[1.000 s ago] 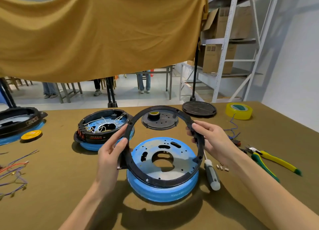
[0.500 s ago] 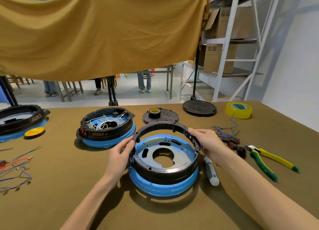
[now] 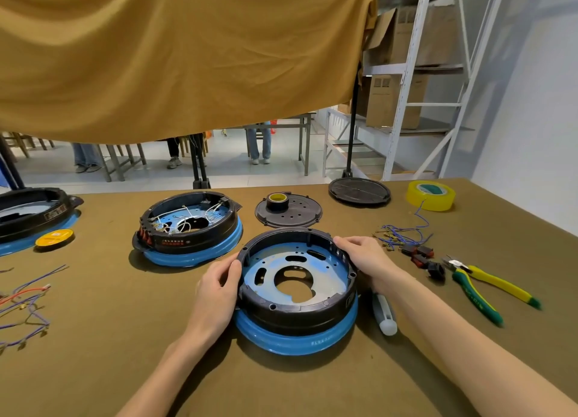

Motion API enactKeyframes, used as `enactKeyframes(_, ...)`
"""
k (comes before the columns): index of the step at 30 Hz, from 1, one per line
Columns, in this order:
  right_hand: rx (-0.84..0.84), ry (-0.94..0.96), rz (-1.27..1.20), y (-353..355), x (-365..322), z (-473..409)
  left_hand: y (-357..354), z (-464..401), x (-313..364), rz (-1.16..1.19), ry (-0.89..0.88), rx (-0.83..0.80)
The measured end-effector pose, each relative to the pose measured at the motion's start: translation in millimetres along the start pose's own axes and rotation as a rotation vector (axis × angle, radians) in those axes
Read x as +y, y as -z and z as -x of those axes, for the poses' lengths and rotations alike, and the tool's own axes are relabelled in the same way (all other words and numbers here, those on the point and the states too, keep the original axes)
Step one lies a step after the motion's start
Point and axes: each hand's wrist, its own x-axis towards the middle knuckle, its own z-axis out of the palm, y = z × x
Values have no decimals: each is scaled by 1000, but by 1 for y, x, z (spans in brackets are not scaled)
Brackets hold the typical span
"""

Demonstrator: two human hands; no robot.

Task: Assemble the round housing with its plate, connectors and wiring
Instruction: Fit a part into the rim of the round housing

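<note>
Brown felt is covering the table [image 3: 93, 338], lying bare all along its near edge. Crowding the black housing ring [image 3: 297, 310] seated on its blue base [image 3: 294, 338] are a screwdriver [image 3: 385, 315] just right, a wired housing [image 3: 190, 226] behind-left, and pliers [image 3: 481, 288] farther right. Gripping the ring's left wall is the left hand [image 3: 215, 294], fingers curled; the right hand [image 3: 364, 257] is clasping its far-right rim.
</note>
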Motion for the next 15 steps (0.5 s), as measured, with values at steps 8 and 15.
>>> enactKeyframes(8, 3, 19, 24, 0, 5, -6, 0, 2, 2, -84, -3, -11)
enactKeyframes(15, 31, 56, 15, 3, 13, -3, 3, 5, 4, -103, -13, -18)
